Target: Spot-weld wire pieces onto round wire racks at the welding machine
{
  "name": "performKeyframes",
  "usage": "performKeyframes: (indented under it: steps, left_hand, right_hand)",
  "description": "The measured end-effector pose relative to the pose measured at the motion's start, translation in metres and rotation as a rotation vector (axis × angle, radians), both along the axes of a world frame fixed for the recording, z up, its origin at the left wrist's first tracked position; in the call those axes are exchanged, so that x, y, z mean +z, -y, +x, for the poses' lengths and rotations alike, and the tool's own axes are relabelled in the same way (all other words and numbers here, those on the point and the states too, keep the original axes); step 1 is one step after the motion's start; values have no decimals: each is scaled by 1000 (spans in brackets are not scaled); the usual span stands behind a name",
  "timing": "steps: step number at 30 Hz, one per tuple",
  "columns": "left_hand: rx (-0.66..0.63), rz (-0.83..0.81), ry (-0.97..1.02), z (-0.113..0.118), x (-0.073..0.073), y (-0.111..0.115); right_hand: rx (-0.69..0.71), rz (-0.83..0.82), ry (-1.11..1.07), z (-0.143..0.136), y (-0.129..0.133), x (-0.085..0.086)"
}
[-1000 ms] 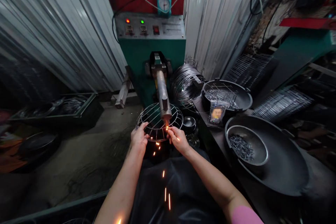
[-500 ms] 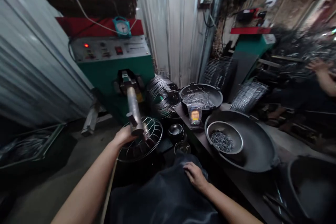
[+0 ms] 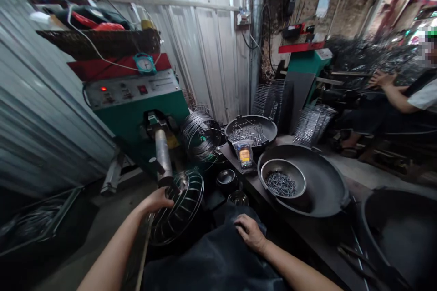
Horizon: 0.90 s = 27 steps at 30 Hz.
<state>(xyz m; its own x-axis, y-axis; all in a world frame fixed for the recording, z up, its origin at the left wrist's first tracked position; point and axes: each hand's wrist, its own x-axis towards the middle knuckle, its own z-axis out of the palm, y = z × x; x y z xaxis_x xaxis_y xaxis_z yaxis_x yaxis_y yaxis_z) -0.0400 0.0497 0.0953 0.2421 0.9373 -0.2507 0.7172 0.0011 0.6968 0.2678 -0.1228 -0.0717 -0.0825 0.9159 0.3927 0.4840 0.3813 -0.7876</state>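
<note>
My left hand (image 3: 157,201) is closed on the near-left rim of a round wire basket (image 3: 186,209) with curved ribs. The basket tilts beneath a thick metal machine arm (image 3: 164,157), close to its lower end; whether they touch I cannot tell. My right hand (image 3: 251,233) lies on the dark apron (image 3: 211,254) over my knee. Its fingers are loosely bent, and nothing shows in them. Just beyond that knee are two small metal bowls, one dark-rimmed (image 3: 226,177) and one shiny (image 3: 238,198).
The green machine (image 3: 139,109) stands ahead, with a wire coil (image 3: 201,134) beside it. At right, a steel bowl (image 3: 283,177) of small metal pieces sits in a wide pan (image 3: 322,182). Behind it, another pan (image 3: 273,129) holds wire parts. A co-worker (image 3: 403,95) sits far right.
My left hand has lowered the wire basket slightly and tilted it towards me. My right hand stays on the knee. The view has tipped upward, showing more of the wall and co-worker.
</note>
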Motion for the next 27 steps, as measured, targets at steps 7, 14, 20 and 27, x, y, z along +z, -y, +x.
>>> performKeyframes:
  steps: [7, 14, 20, 27]
  left_hand:
    - [20, -125, 384, -22, -38, 20]
    - [108, -94, 410, -19, -42, 34]
    - [50, -22, 202, -19, -44, 34]
    - [45, 5, 179, -24, -60, 34]
  right_hand:
    - [10, -50, 10, 23, -34, 10]
    - [-482, 94, 392, 103, -172, 72]
    - [-477, -15, 880, 135, -248, 106]
    - [-331, 28, 976, 138, -267, 90]
